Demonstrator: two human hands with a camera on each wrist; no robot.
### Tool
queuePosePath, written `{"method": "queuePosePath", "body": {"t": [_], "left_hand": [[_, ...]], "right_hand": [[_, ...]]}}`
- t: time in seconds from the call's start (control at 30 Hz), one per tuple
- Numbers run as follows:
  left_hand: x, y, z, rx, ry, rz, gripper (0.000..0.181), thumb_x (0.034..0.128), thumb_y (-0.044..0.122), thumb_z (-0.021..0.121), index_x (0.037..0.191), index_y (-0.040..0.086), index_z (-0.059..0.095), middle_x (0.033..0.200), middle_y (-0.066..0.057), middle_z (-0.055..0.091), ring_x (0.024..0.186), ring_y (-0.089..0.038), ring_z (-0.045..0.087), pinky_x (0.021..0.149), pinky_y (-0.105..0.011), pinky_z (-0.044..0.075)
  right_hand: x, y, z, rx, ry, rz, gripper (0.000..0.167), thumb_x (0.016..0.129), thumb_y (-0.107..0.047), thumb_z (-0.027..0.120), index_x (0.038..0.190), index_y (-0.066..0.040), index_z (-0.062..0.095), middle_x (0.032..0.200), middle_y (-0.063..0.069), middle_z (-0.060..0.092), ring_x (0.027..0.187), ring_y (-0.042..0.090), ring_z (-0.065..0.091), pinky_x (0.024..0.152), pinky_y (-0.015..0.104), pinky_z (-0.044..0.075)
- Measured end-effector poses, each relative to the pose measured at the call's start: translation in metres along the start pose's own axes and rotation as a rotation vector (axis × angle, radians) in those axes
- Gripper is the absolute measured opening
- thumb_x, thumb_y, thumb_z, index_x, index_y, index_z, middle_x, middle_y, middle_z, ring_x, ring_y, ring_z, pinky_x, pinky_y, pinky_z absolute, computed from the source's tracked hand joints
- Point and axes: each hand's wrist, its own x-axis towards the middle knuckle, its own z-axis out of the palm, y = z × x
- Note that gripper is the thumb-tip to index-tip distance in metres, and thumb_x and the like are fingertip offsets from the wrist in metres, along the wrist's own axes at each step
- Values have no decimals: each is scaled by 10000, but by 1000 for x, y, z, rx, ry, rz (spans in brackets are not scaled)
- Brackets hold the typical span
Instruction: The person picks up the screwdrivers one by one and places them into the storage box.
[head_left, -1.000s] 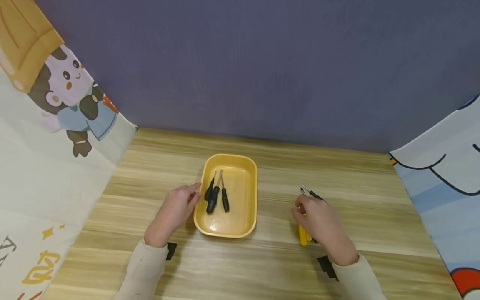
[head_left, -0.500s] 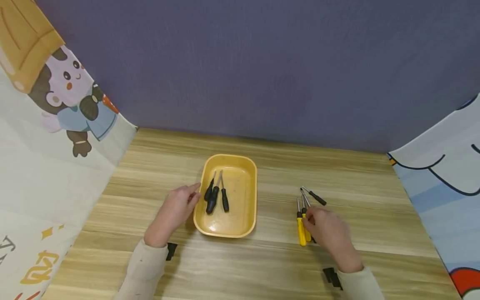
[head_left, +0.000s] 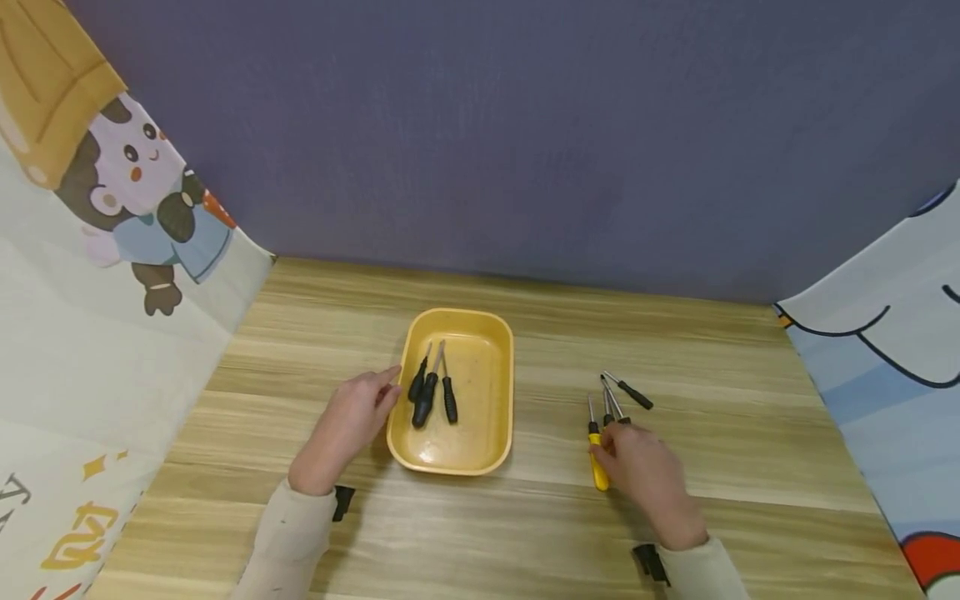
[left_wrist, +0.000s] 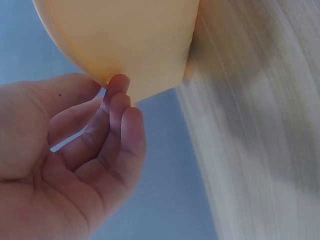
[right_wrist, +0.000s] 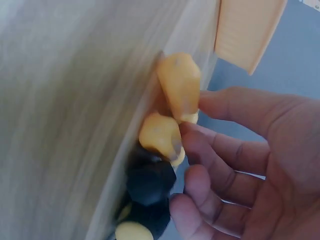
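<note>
Head view: three black-handled screwdrivers (head_left: 423,407) are seemingly stowed in the yellow tray (head_left: 487,387), touched at nine o'clock by the left hand (head_left: 358,407), fingers loose; at three o'clock one yellow-handled screwdriver (head_left: 601,477) is pinched by the right hand (head_left: 643,473), other screwdrivers (head_left: 637,396) left.

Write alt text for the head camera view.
A person's right hand touches a yellow-handled screwdriver beside other screwdrivers on a wood-grain table; the left hand touches the left side of a yellow tray holding three black-handled screwdrivers.
</note>
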Motion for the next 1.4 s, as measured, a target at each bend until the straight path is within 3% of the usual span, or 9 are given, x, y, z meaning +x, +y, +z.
{"method": "queuePosePath", "body": {"t": [0.5, 0.77, 1.1, 1.3, 1.4], "left_hand": [[0, -1, -1, -13, -6, -11, 365, 980, 93, 655, 1319, -36, 622, 757, -29, 586, 593, -109, 483, 492, -236, 456], [0, -1, 0, -12, -13, -17, 367, 981, 96, 655, 1322, -36, 620, 762, -31, 588, 595, -118, 495, 490, -234, 461], [1, -2, 0, -4, -19, -13, 366, 987, 99, 646, 1324, -41, 617, 716, -10, 544, 585, -111, 468, 485, -245, 446], [1, -2, 0, -1, -12, -4, 365, 982, 93, 653, 1318, -46, 619, 698, 0, 524, 579, -109, 459, 479, -245, 440], [1, -2, 0, -2, -9, -5, 366, 979, 92, 656, 1317, -46, 620, 708, -4, 533, 580, -109, 460, 480, -244, 441]], "right_hand": [[8, -8, 10, -23, -18, 57, 341, 942, -331, 666, 680, -149, 545, 606, 15, 488, 520, 187, 470, 427, 331, 357], [13, -16, 7, -17, -21, 68, 347, 924, -329, 624, 639, -154, 531, 581, 18, 483, 506, 191, 466, 416, 329, 344], [25, -43, -15, 4, 36, -53, 365, 903, -281, 607, 589, -149, 476, 506, -26, 427, 417, 133, 388, 390, 275, 297], [39, -71, -36, -9, 116, -157, 373, 889, -260, 611, 564, -159, 458, 477, -37, 395, 391, 123, 340, 379, 266, 272], [50, -89, -48, -26, 102, -180, 387, 907, -292, 603, 570, -158, 466, 480, -40, 406, 402, 127, 360, 385, 270, 272]]}}
